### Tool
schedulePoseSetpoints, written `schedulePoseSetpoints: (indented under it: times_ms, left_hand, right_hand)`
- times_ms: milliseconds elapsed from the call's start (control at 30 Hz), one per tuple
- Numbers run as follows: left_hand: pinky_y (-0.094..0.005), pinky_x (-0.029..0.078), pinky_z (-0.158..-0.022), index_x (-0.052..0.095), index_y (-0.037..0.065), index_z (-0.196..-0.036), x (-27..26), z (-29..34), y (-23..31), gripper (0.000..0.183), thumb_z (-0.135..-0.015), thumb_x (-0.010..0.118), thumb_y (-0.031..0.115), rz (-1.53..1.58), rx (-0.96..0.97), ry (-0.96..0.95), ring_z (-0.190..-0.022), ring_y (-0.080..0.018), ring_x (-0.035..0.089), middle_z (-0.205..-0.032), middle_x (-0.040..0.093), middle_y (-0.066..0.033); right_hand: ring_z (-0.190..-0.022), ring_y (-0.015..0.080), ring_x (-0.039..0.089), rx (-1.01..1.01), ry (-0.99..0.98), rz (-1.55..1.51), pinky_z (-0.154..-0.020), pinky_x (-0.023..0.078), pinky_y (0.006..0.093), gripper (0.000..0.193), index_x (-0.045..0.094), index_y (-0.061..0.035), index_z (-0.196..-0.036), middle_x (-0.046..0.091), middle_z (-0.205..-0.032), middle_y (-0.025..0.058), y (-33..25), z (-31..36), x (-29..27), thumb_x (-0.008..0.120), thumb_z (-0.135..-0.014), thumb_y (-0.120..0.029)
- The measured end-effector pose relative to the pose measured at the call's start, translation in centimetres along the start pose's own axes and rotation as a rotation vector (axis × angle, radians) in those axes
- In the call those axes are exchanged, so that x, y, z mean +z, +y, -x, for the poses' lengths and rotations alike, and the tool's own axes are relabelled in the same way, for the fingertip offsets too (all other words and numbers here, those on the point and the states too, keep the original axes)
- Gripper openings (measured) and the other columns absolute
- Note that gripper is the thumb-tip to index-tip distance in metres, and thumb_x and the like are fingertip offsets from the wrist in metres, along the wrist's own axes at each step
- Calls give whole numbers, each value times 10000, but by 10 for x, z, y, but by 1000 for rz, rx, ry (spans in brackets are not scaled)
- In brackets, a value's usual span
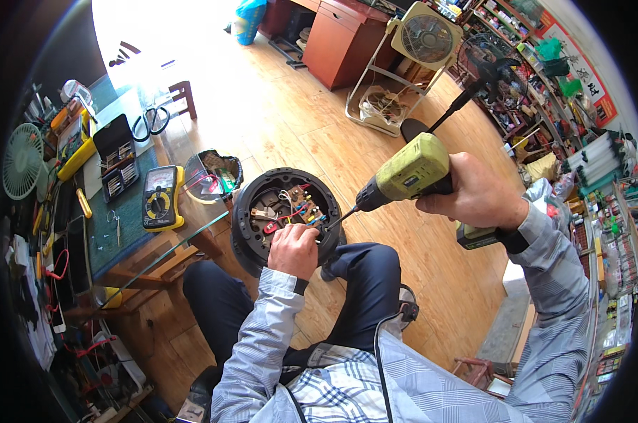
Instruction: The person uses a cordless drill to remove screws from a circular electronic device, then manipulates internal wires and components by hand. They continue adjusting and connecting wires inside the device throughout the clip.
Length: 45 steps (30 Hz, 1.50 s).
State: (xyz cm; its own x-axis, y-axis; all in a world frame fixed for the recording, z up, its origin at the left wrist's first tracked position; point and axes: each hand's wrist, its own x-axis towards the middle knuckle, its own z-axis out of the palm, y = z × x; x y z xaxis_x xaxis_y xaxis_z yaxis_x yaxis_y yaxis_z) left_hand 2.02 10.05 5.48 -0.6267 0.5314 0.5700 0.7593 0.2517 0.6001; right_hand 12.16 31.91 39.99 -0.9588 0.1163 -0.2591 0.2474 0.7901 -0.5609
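My right hand is wrapped round the handle of a yellow-green cordless drill, held tilted with its long bit pointing down to the left. The bit's tip meets the right inner edge of a black round appliance base, close to my left fingertips. Inside the open base lie a circuit board, coloured wires and a red part. My left hand rests over the base's near side, its fingers curled together. Whatever they pinch is hidden. The base sits between my knees.
On the left, a glass-topped table bears a yellow multimeter, a dark bit case and black-handled scissors. Beyond the base is a dark bin. Fans and crowded shelves stand at the right; a red-brown cabinet stands farther off.
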Motion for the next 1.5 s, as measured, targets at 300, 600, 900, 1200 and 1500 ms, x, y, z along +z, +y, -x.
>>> schedulePoseSetpoints:
  times_ms: [300,600,900,1200,1500]
  left_hand:
    - [-460,560,-918,778,80,-1014,-2,-1,1,152,-869,759,36,6,11,10,-1001,-323,727,-1002,746,-86]
    - [-459,560,-909,779,82,-1002,-2,-2,2,139,-873,757,37,1,6,7,-995,-324,728,-994,746,-87]
    - [-459,566,-910,782,84,-998,-2,-2,4,131,-876,761,41,-4,5,11,-990,-323,727,-988,748,-82]
    - [-460,566,-902,786,83,-996,-3,-3,5,132,-873,762,43,-2,6,12,-991,-320,730,-985,749,-80]
    - [-459,567,-900,782,85,-991,-3,-2,3,128,-871,765,44,0,11,9,-991,-322,730,-986,748,-80]
  right_hand:
    - [-1025,153,712,16,5,-99,-960,591,365,407,723,6,-1304,799,-1138,91,11,18,8,854,-921,-23]
    - [-1057,161,711,50,10,-122,-984,586,364,418,716,0,-1319,797,-1163,85,13,20,8,843,-921,-3]
    - [-998,155,710,-53,-46,-53,-939,587,381,390,722,38,-1283,813,-1132,122,9,17,7,854,-920,-12]
    - [-1013,185,716,-40,-128,37,-959,588,390,380,706,53,-1263,807,-1101,156,-1,5,-3,843,-913,0]
    - [-980,210,708,-110,-208,98,-929,583,397,380,703,46,-1266,801,-1085,147,-7,-2,-4,835,-913,-7]
